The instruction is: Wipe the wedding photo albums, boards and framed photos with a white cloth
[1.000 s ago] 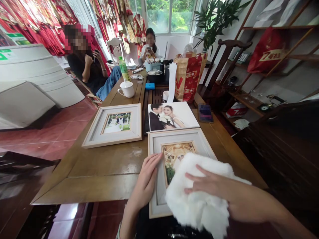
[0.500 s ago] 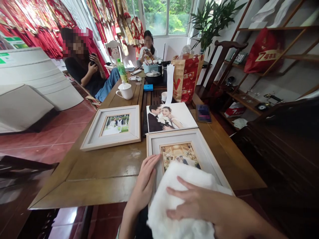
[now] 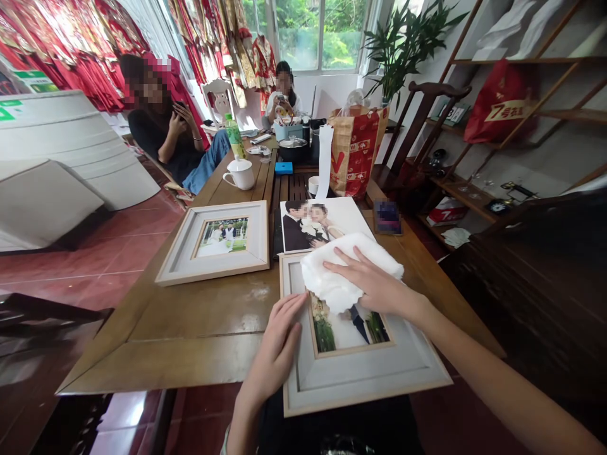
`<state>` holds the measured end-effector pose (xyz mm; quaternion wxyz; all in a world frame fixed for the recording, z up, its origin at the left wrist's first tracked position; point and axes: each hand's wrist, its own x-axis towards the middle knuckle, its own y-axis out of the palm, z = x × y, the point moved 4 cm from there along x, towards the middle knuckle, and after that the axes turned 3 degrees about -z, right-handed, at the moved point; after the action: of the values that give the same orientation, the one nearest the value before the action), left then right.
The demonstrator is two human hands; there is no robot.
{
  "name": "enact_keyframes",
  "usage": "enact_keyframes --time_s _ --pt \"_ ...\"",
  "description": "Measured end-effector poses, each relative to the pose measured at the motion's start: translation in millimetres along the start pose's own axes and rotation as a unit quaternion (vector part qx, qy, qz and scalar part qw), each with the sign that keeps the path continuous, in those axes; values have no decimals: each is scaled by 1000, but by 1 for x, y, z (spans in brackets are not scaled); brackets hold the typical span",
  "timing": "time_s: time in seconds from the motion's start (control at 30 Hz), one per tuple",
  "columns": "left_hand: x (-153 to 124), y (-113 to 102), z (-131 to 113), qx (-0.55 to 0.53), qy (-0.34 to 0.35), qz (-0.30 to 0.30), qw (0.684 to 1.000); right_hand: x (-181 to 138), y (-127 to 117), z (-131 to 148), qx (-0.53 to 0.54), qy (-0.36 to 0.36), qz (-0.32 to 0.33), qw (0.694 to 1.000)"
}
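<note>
A light-wood picture frame (image 3: 294, 404) with a pale mat and a wedding photo lies in front of me, its near end past the table edge. My left hand (image 3: 277, 344) is closed on its left side, fingers over the rim. My right hand (image 3: 374, 278) presses a folded white cloth (image 3: 351, 249) onto the frame's far part, fingers spread over the cloth and moving it. The cloth hides the upper part of the photo. Just beyond is an unframed couple's portrait (image 3: 301, 237), and a second framed photo (image 3: 222, 237) lies to the left.
On the wooden table (image 3: 199, 316) stand a lidded white mug (image 3: 241, 174), a green bottle (image 3: 234, 136), a blue box (image 3: 283, 168) and a red-and-tan paper bag (image 3: 358, 148). A phone (image 3: 387, 217) lies at the right. Two people sit farther back; a wooden chair (image 3: 417, 126) stands right.
My right hand has pushed the white cloth away from me, from the frame's near end to its far end, uncovering the near part. My left hand has stayed on the frame's side.
</note>
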<state>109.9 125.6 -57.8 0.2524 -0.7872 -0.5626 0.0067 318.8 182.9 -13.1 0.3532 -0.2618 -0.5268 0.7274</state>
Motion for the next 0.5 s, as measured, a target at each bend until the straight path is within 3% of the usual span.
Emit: enact_keyframes --time_s 0.1,0.33,0.5 --pt "-1 1 1 2 -5 -3 1000 -2 6 12 2 -8 3 1000" --pt "-3 2 7 -8 0 -18 1000 -59 1 62 110 10 135 985" --pt "-2 1 4 0 -9 -17 1000 -85 -11 89 206 -64 178 960"
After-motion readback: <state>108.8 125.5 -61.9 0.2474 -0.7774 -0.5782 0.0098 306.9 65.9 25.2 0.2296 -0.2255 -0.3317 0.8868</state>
